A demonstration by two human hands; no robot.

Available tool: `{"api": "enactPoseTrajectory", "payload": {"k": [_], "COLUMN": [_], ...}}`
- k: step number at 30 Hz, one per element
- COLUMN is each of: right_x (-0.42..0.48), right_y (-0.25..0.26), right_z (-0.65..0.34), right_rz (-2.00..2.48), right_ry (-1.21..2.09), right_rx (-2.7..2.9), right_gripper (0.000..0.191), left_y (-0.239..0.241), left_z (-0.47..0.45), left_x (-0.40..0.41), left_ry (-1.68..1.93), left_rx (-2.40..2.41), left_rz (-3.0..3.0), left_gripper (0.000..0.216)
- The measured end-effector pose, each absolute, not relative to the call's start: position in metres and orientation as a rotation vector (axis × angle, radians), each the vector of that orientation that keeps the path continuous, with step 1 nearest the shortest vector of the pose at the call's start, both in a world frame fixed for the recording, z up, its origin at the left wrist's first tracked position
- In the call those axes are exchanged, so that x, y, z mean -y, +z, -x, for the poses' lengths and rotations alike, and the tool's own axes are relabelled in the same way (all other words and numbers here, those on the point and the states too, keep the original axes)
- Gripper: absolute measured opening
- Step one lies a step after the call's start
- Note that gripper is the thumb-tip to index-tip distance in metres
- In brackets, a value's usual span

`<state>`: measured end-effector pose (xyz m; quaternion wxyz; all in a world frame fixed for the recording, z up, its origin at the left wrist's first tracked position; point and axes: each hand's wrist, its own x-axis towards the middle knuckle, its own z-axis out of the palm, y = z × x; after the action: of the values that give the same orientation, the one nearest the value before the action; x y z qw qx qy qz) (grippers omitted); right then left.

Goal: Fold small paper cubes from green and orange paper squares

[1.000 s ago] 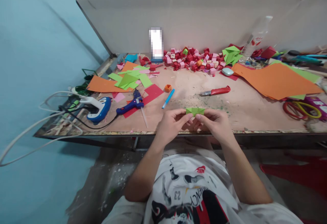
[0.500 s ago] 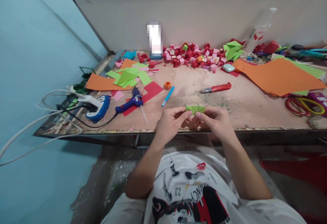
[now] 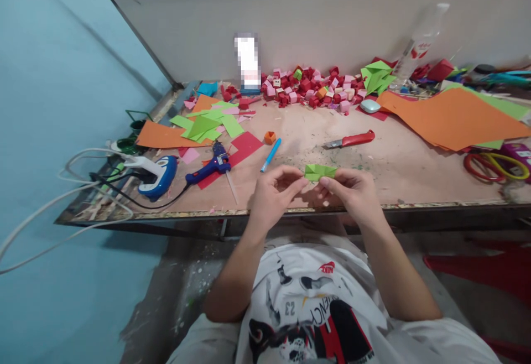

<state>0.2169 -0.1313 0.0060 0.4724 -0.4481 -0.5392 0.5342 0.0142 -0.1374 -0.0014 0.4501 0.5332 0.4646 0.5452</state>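
A small folded green paper strip (image 3: 320, 172) is held level just above the table's front edge, creases showing along it. My right hand (image 3: 355, 191) pinches its right end between thumb and fingers. At the other end, the thumb and fingertips of my left hand (image 3: 277, 190) close on the left edge. Beyond my hands lie a blue pen-like tool (image 3: 271, 155), a small orange folded paper ring (image 3: 270, 137) and a red-handled utility knife (image 3: 350, 140).
A blue glue gun (image 3: 209, 169) rests at left by a corded power strip (image 3: 157, 177). Cut green paper strips (image 3: 207, 125) lie behind it. Red and pink paper cubes (image 3: 309, 88) line the back wall, near a phone (image 3: 248, 62). Orange sheets (image 3: 452, 118) and scissors (image 3: 483, 167) lie right.
The green paper strip has tilted so more of its folded face shows, and it sits slightly higher and further right. My left fingers have slid toward its edge.
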Motion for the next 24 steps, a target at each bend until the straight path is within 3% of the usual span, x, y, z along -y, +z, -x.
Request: {"api": "enactPoseTrajectory", "payload": {"k": [24], "right_x": [0.1283], "right_y": [0.0060], "right_z": [-0.2157], "right_rz": [1.093], "right_ry": [1.120], "right_rx": [1.412], "right_gripper": [0.022], "left_y": [0.0017], "left_z": [-0.0135], "left_x": [0.1354], "left_ry": [1.314], "left_rx": [-1.129], "left_rz": [-1.349], "left_gripper": [0.021]}}
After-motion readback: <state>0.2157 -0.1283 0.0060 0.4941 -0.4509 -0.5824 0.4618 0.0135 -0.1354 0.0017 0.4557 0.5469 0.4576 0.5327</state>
